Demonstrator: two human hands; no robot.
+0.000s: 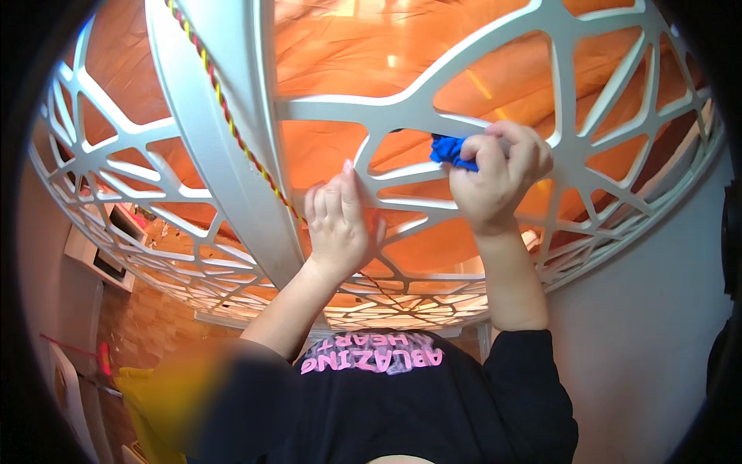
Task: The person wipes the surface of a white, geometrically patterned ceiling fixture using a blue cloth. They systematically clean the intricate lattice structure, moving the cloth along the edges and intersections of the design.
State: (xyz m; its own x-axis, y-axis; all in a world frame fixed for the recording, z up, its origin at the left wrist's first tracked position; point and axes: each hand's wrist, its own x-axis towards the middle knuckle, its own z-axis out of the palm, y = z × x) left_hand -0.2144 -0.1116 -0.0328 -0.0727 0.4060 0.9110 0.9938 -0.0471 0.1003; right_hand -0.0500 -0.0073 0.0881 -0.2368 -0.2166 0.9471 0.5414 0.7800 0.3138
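Observation:
My right hand (pixel 498 174) grips a crumpled blue cloth (pixel 454 152) in an opening of a white openwork lattice panel (pixel 400 113), its curled fingers around the lattice strip there. Lower and to the left, my left hand (pixel 339 223) lies against the panel with its fingers extended and holds nothing. Orange sheeting (pixel 359 52) shows through the openings. A twisted red, yellow and black cord (pixel 232 124) runs down along the wide white post (pixel 203 151) and passes behind my left hand.
A plain wall (pixel 632 325) stands at the right. Through the lattice at the lower left, a wooden floor (pixel 168 307) and a white cabinet (pixel 124 278) show. Another person in yellow and dark clothing (pixel 151 429), partly blurred, is close at my left.

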